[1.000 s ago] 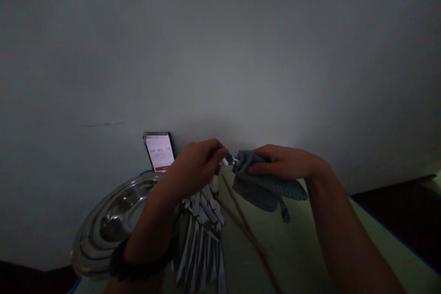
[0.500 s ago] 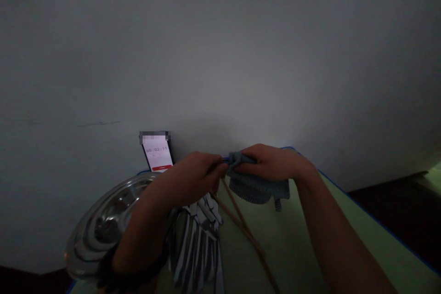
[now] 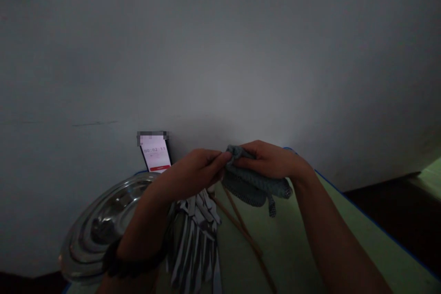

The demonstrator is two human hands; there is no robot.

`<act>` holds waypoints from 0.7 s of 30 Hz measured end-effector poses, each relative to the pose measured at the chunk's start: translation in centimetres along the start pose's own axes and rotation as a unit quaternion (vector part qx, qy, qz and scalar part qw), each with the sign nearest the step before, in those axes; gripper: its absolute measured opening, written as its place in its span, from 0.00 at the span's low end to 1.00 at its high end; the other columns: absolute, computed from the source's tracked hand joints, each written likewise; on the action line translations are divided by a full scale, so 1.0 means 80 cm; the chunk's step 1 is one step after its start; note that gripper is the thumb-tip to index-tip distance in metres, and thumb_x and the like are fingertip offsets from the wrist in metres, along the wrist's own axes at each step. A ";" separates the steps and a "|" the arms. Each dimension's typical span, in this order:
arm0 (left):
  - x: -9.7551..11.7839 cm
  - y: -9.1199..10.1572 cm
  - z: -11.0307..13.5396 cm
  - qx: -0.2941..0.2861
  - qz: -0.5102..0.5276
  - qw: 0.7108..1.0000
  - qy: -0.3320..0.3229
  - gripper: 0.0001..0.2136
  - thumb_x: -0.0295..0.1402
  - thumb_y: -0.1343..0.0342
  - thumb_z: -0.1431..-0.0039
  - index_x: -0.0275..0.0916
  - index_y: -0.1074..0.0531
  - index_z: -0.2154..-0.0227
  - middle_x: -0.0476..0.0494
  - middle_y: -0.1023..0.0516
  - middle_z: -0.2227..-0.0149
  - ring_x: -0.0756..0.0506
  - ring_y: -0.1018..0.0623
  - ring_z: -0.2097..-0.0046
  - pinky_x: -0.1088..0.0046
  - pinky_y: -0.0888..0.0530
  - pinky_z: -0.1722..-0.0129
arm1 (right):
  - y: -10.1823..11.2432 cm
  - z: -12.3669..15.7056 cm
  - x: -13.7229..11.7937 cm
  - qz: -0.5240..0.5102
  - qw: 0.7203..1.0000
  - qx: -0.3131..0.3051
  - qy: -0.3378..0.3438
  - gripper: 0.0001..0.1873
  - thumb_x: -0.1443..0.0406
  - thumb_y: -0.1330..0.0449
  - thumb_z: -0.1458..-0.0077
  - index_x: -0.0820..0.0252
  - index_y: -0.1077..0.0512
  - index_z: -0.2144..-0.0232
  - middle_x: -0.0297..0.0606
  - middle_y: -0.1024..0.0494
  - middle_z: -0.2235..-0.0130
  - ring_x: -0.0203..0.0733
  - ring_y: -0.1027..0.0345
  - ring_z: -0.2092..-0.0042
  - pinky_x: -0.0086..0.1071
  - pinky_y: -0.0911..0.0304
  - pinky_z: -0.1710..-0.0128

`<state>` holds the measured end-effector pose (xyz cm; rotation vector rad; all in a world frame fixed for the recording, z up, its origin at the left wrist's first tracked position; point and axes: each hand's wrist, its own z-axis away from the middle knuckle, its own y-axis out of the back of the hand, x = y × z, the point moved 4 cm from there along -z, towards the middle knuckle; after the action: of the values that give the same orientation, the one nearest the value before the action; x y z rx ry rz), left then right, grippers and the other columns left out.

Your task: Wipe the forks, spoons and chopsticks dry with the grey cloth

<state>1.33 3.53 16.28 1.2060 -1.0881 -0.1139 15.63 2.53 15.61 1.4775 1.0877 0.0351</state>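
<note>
My left hand (image 3: 198,172) is closed in a pinch on a small metal utensil whose tip is hidden inside a grey-blue cloth (image 3: 253,186). My right hand (image 3: 270,161) is closed around that cloth, bunching it over the utensil right against my left fingers. Both hands hover above a green table (image 3: 303,243). Below my left hand lies a fanned row of several metal utensils (image 3: 198,234).
A steel bowl (image 3: 103,225) sits at the left edge of the table. A lit phone (image 3: 155,152) leans on the pale wall behind it. Two wooden chopsticks (image 3: 246,234) lie diagonally on the table. The table's blue edge runs along the right.
The shiny tip seen between my hands a second ago is now covered by the cloth. My right hand has closed in against the left, and the cloth is bunched tighter.
</note>
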 end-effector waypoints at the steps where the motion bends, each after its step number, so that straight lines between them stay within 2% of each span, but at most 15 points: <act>1: 0.000 0.000 0.000 0.002 -0.006 1.000 -0.005 0.19 0.42 0.62 0.38 0.37 0.37 0.80 0.55 0.39 0.82 0.54 0.38 0.80 0.79 0.41 0.79 | 0.000 0.001 0.000 -0.006 1.000 -0.002 0.004 0.12 0.61 0.50 0.44 0.62 0.30 0.67 0.34 0.26 0.68 0.35 0.35 0.66 0.28 0.41 0.65; 5: 0.000 0.004 0.000 0.026 -0.054 0.998 -0.020 0.16 0.40 0.60 0.38 0.37 0.36 0.76 0.55 0.36 0.81 0.53 0.36 0.78 0.78 0.41 0.78 | -0.001 0.003 0.001 0.005 1.000 -0.011 0.011 0.11 0.63 0.49 0.44 0.62 0.31 0.64 0.37 0.26 0.63 0.37 0.34 0.61 0.30 0.40 0.60; 9: 0.004 0.003 0.002 0.026 -0.101 0.994 -0.034 0.12 0.36 0.57 0.40 0.37 0.34 0.74 0.54 0.35 0.80 0.52 0.35 0.77 0.77 0.41 0.77 | -0.006 0.005 0.002 0.039 0.998 -0.045 -0.003 0.09 0.68 0.48 0.47 0.63 0.31 0.63 0.38 0.26 0.64 0.37 0.34 0.63 0.30 0.40 0.63; 16: 0.005 0.005 -0.001 0.080 -0.144 0.984 -0.072 0.15 0.36 0.58 0.39 0.37 0.36 0.79 0.55 0.39 0.82 0.54 0.37 0.79 0.78 0.43 0.78 | -0.002 -0.001 0.001 0.011 1.000 0.000 -0.025 0.10 0.63 0.46 0.47 0.63 0.29 0.64 0.37 0.24 0.64 0.39 0.33 0.62 0.31 0.40 0.61; 18: 0.001 0.012 0.001 0.083 -0.139 0.984 -0.076 0.16 0.36 0.58 0.40 0.37 0.37 0.80 0.55 0.41 0.82 0.54 0.38 0.79 0.78 0.44 0.79 | -0.004 0.001 0.002 -0.027 0.999 -0.028 -0.037 0.12 0.61 0.46 0.47 0.62 0.29 0.63 0.36 0.24 0.63 0.38 0.32 0.62 0.30 0.39 0.62; 21: -0.008 0.028 0.010 0.111 -0.138 0.982 -0.067 0.16 0.38 0.57 0.40 0.37 0.37 0.80 0.56 0.42 0.83 0.54 0.39 0.79 0.78 0.44 0.80 | -0.008 0.010 0.010 -0.107 0.986 -0.104 -0.075 0.15 0.58 0.46 0.47 0.63 0.29 0.62 0.36 0.23 0.63 0.37 0.31 0.64 0.28 0.37 0.65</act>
<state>-0.61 4.25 17.65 1.5670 -1.0649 -0.2968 16.21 2.27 14.46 1.1516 1.0799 -0.1091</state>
